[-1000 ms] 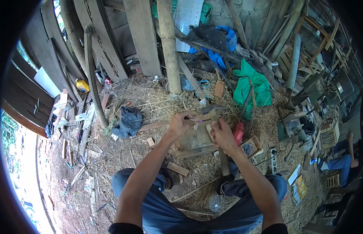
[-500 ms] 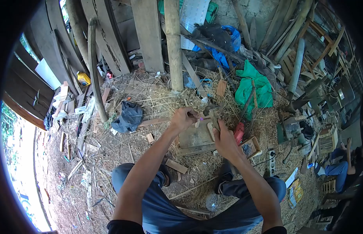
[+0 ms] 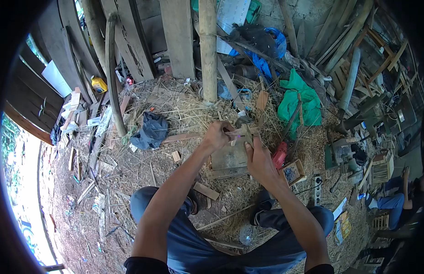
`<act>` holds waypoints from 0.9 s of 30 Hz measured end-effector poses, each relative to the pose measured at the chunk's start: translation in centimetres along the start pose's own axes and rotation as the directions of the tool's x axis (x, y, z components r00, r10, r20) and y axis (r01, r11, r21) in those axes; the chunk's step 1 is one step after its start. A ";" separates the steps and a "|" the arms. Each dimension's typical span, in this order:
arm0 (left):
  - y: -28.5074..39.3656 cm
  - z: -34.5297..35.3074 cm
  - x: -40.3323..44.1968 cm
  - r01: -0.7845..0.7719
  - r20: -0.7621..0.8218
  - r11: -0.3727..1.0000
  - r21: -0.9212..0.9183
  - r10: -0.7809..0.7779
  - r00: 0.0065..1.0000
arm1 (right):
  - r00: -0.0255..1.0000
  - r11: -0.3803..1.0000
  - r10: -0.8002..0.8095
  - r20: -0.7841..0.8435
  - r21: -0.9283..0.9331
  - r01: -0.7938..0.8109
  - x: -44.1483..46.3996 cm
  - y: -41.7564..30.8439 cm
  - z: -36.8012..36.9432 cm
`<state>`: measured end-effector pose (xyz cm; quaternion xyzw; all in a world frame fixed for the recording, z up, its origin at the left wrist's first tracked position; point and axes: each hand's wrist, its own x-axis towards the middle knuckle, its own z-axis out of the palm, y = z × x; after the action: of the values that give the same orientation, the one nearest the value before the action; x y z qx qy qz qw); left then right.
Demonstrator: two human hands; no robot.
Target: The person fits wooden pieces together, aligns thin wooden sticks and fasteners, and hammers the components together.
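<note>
Over a flat wooden block (image 3: 228,157) on the ground, my left hand (image 3: 217,136) pinches a small wooden piece (image 3: 241,132). My right hand (image 3: 260,160) is wrapped round the wooden handle of a hammer (image 3: 243,121), whose dark head is beyond the small piece. Part of the handle is hidden by my fingers. Beside the block, right of my right hand, lies a red power tool (image 3: 280,155).
A small box of nails (image 3: 291,173) and a power strip (image 3: 317,189) are at the right. A green bag (image 3: 299,102), a black bag (image 3: 150,131) and a wooden post (image 3: 208,55) stand beyond. A person (image 3: 399,196) sits far right.
The hammer has swung more upright, its lower handle no longer showing beneath my right hand. My left hand still holds the small piece. The view has shifted slightly.
</note>
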<state>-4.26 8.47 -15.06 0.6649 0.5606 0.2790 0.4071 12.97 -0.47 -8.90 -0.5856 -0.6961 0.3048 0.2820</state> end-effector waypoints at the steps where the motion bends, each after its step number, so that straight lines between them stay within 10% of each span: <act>1: -0.5 0.2 0.2 -0.001 -0.001 1.000 -0.001 0.001 1.000 | 1.000 0.998 0.006 0.020 -0.055 -0.005 0.0 0.7 0.5; 15: -0.6 0.4 0.4 -0.086 -0.041 0.996 0.012 0.087 0.995 | 0.991 0.965 -0.132 -0.026 -0.230 0.122 0.2 1.0 0.1; 27: -0.1 0.1 0.3 -0.034 -0.017 0.999 0.022 0.034 0.999 | 0.999 1.000 0.004 -0.043 -0.027 -0.005 -0.1 0.5 0.3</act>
<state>-4.15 8.77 -15.24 0.6763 0.5559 0.2853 0.3901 13.11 -0.54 -9.42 -0.5973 -0.6926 0.2835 0.2884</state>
